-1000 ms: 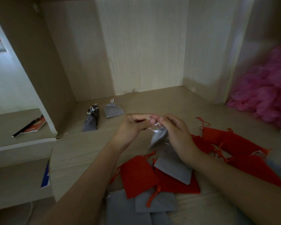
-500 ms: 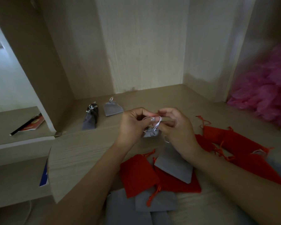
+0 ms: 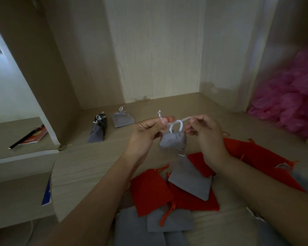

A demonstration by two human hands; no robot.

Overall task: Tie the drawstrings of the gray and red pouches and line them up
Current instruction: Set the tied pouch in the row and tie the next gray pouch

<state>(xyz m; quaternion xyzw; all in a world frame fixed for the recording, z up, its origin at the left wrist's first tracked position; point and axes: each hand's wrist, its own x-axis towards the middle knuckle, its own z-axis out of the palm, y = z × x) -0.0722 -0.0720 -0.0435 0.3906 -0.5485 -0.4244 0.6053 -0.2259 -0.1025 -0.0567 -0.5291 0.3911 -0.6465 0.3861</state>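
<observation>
A small gray cloth pouch hangs in the air above the wooden table, between the two hands. The left hand pinches one end of its white string, and the right hand pinches the other. The knot looks half made, with a loose loop. Next, I think, pull it tight, then set it by the tied gray pouches at the back.

Gray pouch hanging by looped white drawstring, seemingly cinched, flat red pouches below

No legible text, labels or numbers anywhere.
</observation>
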